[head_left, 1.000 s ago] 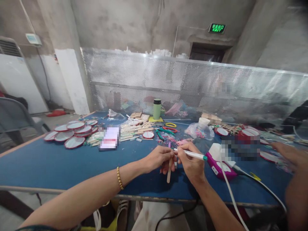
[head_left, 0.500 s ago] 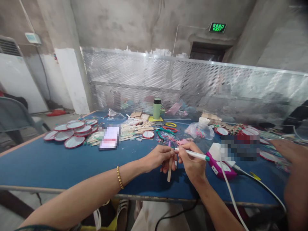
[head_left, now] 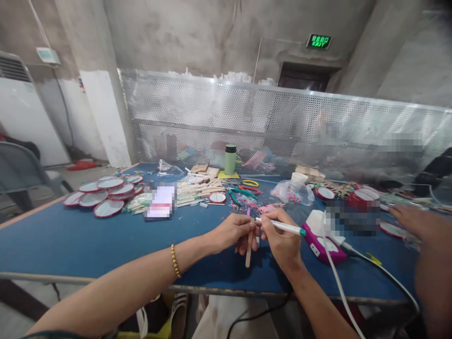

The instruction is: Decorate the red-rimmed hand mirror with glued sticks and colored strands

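Between the fingers of my left hand [head_left: 238, 231] is a flat wooden stick [head_left: 248, 254], its lower end pointing down toward me. My right hand [head_left: 282, 238] grips a white marker pen [head_left: 282, 226] with a green end, its tip at my left fingers near the stick's upper part. The exact contact is hidden by the fingers. A second slim pen-like piece, purple at the top, shows behind my left hand. Beyond my hands lie green-handled pliers [head_left: 234, 197] among colourful thin strips [head_left: 249, 202]. A small red-rimmed white disc [head_left: 217, 197] rests left of them.
Red-rimmed discs [head_left: 109, 208] are piled at the left beside a phone [head_left: 160, 201] and wooden sticks [head_left: 201, 188]. A green bottle [head_left: 230, 160] stands at the back. At right are a purple power strip [head_left: 325, 247], a white cable [head_left: 335, 273] and another person's hand [head_left: 413, 223].
My hands stay almost in place, with the pen and stick barely shifted. The other person's hand at the right has moved slightly left.
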{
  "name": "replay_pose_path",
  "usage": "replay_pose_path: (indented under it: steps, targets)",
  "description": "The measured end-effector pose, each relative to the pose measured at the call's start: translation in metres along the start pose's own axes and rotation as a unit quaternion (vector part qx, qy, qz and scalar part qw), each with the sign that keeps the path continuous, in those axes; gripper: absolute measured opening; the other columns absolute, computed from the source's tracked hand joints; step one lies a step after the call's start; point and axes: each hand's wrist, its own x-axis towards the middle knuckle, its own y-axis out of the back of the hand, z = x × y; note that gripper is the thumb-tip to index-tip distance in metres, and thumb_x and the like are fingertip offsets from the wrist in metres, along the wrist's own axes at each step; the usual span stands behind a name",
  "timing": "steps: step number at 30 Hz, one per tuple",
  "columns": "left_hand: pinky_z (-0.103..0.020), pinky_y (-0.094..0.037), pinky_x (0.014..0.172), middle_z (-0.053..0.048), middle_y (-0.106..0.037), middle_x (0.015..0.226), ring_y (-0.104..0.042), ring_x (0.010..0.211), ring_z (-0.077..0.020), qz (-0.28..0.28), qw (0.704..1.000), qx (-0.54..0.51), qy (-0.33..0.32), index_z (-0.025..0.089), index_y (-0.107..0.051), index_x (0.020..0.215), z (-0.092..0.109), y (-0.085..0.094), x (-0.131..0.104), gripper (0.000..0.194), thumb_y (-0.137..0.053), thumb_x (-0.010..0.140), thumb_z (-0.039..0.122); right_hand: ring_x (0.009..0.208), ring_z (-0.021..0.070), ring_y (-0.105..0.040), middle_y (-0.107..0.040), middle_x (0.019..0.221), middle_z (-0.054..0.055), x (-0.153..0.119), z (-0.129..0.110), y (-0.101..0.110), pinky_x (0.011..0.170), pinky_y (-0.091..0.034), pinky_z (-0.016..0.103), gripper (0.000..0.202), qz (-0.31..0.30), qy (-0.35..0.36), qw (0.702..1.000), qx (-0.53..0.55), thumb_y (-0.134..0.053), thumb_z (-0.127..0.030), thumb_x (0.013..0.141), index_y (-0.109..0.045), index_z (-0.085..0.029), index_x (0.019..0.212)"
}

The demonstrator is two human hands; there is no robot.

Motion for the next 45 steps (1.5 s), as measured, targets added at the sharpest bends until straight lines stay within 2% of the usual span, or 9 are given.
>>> replay_pose_path:
  steps: [4, 11, 20, 30, 37, 45]
  targets:
    - [-0.019, -0.033, 0.036, -0.003, -0.064, 0.062, -0.051, 0.038, -0.0084, -0.001, 1.0, 0.002, 0.003, 0.014, -0.055, 0.08, 0.0002, 0.0001, -0.0006, 0.051, -0.057, 0.08, 0.065, 0.046, 0.014, -0.054, -0.053, 0.048, -0.004, 0.0004, 0.0005, -0.0004, 0.045, -0.042, 0.027, 0.019, 0.002, 0.001, 1.0, -0.005, -0.059, -0.027, 0.084, -0.057, -0.022, 0.066]
    - [-0.019, -0.035, 0.036, -0.003, -0.065, 0.062, -0.051, 0.038, -0.0083, -0.002, 1.0, -0.002, 0.002, 0.013, -0.055, 0.08, 0.0014, -0.0004, -0.0007, 0.052, -0.057, 0.079, 0.065, 0.039, 0.0111, -0.049, -0.052, 0.047, -0.005, 0.001, -0.0032, -0.0011, 0.042, -0.039, 0.026, 0.02, 0.007, 0.011, 1.0, 0.007, -0.058, -0.026, 0.084, -0.057, -0.021, 0.065]
    - [-0.019, -0.035, 0.036, -0.003, -0.064, 0.062, -0.051, 0.038, -0.0079, -0.003, 1.0, 0.005, 0.006, 0.014, -0.054, 0.079, 0.0024, -0.0011, -0.0007, 0.055, -0.057, 0.077, 0.069, 0.049, 0.0148, -0.055, -0.054, 0.049, -0.003, -0.0003, 0.0013, 0.0, 0.046, -0.042, 0.027, 0.019, 0.004, -0.002, 1.0, -0.01, -0.058, -0.029, 0.084, -0.057, -0.022, 0.066]
    - [-0.019, -0.035, 0.036, -0.003, -0.064, 0.062, -0.051, 0.038, -0.008, -0.002, 1.0, 0.008, 0.006, 0.014, -0.054, 0.08, 0.0003, -0.0009, -0.0004, 0.053, -0.055, 0.08, 0.067, 0.049, 0.0144, -0.055, -0.056, 0.053, -0.003, -0.001, 0.0017, -0.0009, 0.048, -0.043, 0.028, 0.02, -0.004, -0.003, 1.0, 0.007, -0.058, -0.029, 0.085, -0.057, -0.021, 0.066]
    - [-0.019, -0.035, 0.035, -0.002, -0.064, 0.061, -0.051, 0.038, -0.0082, -0.001, 1.0, -0.007, 0.007, 0.014, -0.054, 0.08, 0.001, -0.0012, -0.0001, 0.055, -0.058, 0.077, 0.068, 0.052, 0.0157, -0.056, -0.055, 0.052, -0.002, 0.0001, 0.0008, -0.0004, 0.048, -0.043, 0.028, 0.019, 0.003, -0.001, 1.0, -0.014, -0.058, -0.029, 0.084, -0.058, -0.022, 0.067]
    - [-0.019, -0.037, 0.036, -0.002, -0.064, 0.061, -0.051, 0.038, -0.008, -0.004, 1.0, -0.006, 0.003, 0.014, -0.054, 0.08, -0.001, 0.0, 0.001, 0.053, -0.058, 0.079, 0.067, 0.043, 0.0135, -0.05, -0.052, 0.046, -0.004, -0.0001, 0.0001, -0.0012, 0.044, -0.041, 0.028, 0.02, -0.011, -0.004, 1.0, -0.002, -0.058, -0.029, 0.085, -0.058, -0.022, 0.067]
